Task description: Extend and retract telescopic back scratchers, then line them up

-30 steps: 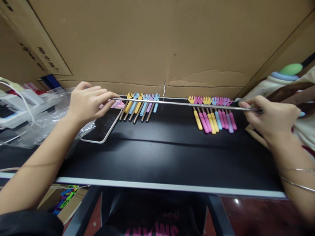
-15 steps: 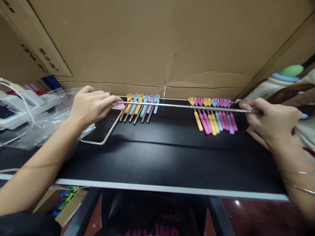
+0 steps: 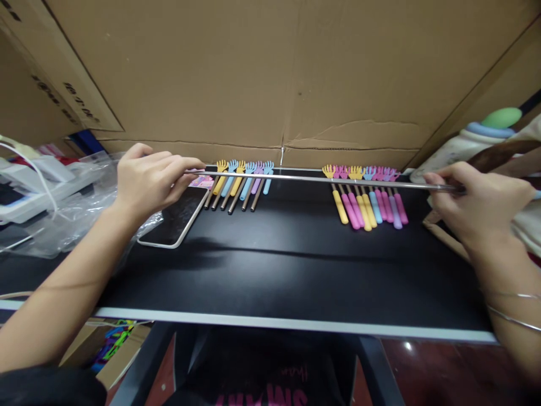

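Note:
A long, thin metal telescopic back scratcher (image 3: 304, 179) stretches level above the table between my two hands. My left hand (image 3: 154, 177) pinches its left end with the fingers closed, hiding that tip. On the right, my right hand (image 3: 477, 200) is wrapped round the other end; a bit of light blue shows past that hand at the frame edge. Behind the rod lie two rows of back scratchers with small hand-shaped heads. The left group (image 3: 239, 183) has bare metal ends toward me, and the right group (image 3: 367, 206) has coloured grips toward me.
A phone (image 3: 175, 220) lies on the black table (image 3: 270, 282) below my left hand. Crumpled clear plastic (image 3: 93, 197) and a white power strip (image 3: 38, 192) are at the left. Cardboard (image 3: 253, 73) walls the back. A bottle with a green top (image 3: 473, 141) stands right.
My hands have moved farther apart: the left a little leftward, the right farther right, with more of the rod showing between them. The laid-out scratchers have stayed in place.

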A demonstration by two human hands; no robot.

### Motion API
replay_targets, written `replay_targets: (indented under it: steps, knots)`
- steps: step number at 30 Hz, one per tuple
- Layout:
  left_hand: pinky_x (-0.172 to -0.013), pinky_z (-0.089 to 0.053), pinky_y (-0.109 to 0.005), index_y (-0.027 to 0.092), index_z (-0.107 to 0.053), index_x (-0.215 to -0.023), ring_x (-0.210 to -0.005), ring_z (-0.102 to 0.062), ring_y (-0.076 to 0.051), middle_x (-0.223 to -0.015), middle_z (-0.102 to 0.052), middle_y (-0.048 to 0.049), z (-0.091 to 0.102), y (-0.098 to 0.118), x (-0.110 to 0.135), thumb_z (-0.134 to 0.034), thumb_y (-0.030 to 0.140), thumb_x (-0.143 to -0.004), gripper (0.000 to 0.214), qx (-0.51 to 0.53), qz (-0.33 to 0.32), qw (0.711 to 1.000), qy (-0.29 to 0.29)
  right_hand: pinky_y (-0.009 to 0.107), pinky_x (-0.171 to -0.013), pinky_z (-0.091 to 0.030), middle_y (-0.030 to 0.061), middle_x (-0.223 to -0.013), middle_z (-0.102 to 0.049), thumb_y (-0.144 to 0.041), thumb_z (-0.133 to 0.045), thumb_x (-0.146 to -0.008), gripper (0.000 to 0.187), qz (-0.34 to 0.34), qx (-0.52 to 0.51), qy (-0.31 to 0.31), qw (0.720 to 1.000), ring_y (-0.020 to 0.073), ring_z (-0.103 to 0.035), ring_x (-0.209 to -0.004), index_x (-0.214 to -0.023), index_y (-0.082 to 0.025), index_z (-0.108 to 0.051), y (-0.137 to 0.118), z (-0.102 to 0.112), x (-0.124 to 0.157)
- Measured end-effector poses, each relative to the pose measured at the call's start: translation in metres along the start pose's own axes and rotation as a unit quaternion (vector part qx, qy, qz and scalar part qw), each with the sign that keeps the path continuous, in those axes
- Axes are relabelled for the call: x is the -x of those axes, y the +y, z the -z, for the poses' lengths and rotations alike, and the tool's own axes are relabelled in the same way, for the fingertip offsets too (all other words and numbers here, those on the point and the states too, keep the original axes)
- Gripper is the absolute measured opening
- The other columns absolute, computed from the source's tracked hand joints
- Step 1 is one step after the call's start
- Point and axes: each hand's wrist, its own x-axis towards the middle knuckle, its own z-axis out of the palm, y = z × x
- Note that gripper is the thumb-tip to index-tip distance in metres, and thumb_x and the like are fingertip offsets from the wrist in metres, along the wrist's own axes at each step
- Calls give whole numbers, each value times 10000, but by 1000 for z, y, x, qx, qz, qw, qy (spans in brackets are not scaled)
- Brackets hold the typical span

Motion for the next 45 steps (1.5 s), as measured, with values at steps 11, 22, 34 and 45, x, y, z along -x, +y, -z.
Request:
replay_targets:
  steps: [11,22,34,45]
  knots:
    - [-650,-307,-323,306,-662,-1006,-637,-582,-131,-705,-698,33,-3,26,-8,-435,310,-944,235,-26,-36,999,28,258,-472,-162,15,-413,-434,-625,-392,-810,524,16,-8,56,998,132,-382,-445,-655,-194,-646,-18,7,1]
    - [-627,-361,-309,305,-645,-972,-667,-609,-155,-760,-700,13,4,64,-16,-406,304,-930,243,17,-44,999,8,222,-475,-220,5,-569,-640,-360,-494,-829,275,179,-89,63,978,105,-450,-476,-649,-194,-618,-48,23,4]
    - [-645,-321,-341,286,-652,-984,-820,-529,-192,-885,-657,-16,15,28,-11,-423,409,-928,265,-2,31,999,-20,232,-463,-237,1,-646,-667,-360,-508,-813,224,217,-26,60,974,108,-492,-511,-751,-198,-649,-26,10,5]
    - [-499,-248,-262,250,-699,-944,-601,-503,-114,-811,-651,-12,1,17,-4,-483,505,-892,339,5,78,997,-12,217,-438,-221,9,-528,-619,-451,-457,-786,338,143,-55,3,988,118,-516,-471,-678,-198,-654,-19,6,4]
